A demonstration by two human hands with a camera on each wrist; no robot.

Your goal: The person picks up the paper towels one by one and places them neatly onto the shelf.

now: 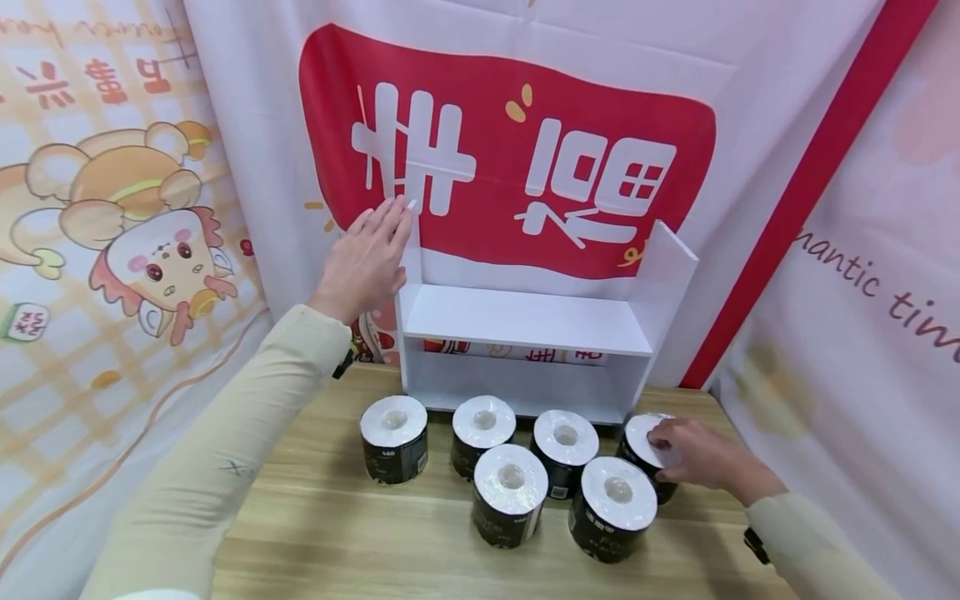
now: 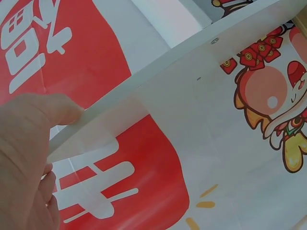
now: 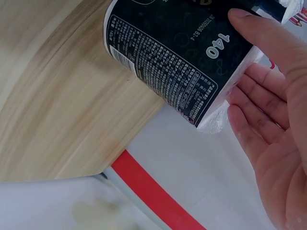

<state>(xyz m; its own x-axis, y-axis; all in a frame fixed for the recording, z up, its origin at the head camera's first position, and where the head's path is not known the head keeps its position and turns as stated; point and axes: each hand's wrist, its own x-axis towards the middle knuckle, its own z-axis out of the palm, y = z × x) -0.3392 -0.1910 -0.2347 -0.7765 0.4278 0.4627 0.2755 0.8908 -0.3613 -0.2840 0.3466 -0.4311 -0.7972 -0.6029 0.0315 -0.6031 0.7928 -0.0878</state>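
Observation:
A small white shelf [image 1: 525,317] with two side panels stands against the curtain. At the top of its left panel [image 2: 177,57], my left hand [image 1: 367,258] holds the board's edge, thumb on one face and fingers on the other. My right hand [image 1: 705,454] is at the rightmost toilet paper roll [image 3: 168,57], which is wrapped in clear film with a black printed label. In the right wrist view the thumb [image 3: 254,24] lies on the label, and the fingers reach over the roll's white end.
Several more wrapped rolls stand upright before the shelf, among them a left one [image 1: 393,442] and a front one [image 1: 510,500]. They rest on a wood-grain table [image 1: 337,533]. Printed curtains [image 1: 97,250] enclose the back and sides.

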